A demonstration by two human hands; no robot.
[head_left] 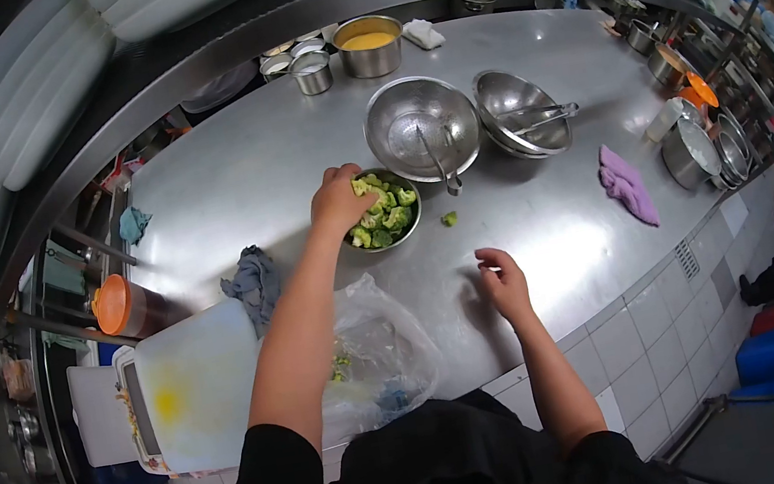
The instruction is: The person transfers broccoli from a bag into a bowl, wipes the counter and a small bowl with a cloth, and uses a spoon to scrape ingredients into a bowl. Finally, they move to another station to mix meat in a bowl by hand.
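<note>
A metal bowl (420, 217) full of cut broccoli (390, 213) stands on the steel counter. My left hand (342, 200) is at the bowl's upper left side, its fingers and thumb closed around a broccoli floret (360, 186) at the heap's edge; the fingertips are partly hidden. To the right of the bowl, one loose floret (449, 219) lies on the counter. My right hand (505, 284) hovers over the counter below that floret, fingers loosely bent and apart, holding nothing. Close to my body, a clear plastic bag (376, 335) with green scraps lies under my left forearm.
Behind are a large mixing bowl (398, 119) with a utensil, stacked bowls (509, 152) with tongs, and a pot of yellow liquid (369, 41). A purple cloth (626, 186) lies right, a grey cloth (257, 285) and cutting board (205, 372) left. A shelf (205, 53) overhangs the back.
</note>
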